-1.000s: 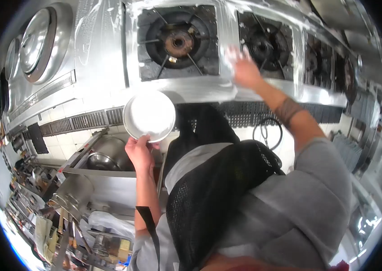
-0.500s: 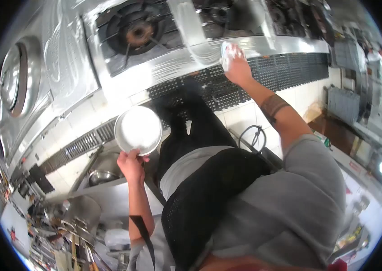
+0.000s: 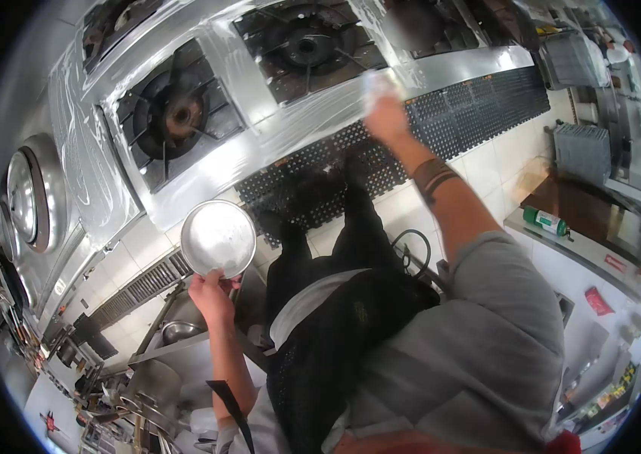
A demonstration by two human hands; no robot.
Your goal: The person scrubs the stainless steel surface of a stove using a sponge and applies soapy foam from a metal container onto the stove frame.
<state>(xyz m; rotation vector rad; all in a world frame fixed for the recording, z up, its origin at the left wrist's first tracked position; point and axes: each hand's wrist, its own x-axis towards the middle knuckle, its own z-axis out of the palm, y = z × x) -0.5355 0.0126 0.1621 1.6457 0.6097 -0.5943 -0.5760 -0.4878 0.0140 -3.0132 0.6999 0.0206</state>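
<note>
My left hand grips the near rim of a round metal bowl, held out over the floor. Its inside looks whitish; what liquid it holds is hard to make out. In my right hand is a foamy white cloth or sponge, blurred by motion and pressed at the front ledge of the stove. White soapy streaks cover the steel around the burners. One burner is at the left, a second burner nearer the middle.
A perforated black mat runs below the stove front, beside my feet. At the left, a round metal lid sits on the steel counter. A green bottle lies on a shelf to the right. Several utensils crowd the lower left.
The view has shifted, bringing more burners into sight. My right hand has moved with the foamy cloth or sponge along the stove's front ledge. My left hand still holds the bowl.
</note>
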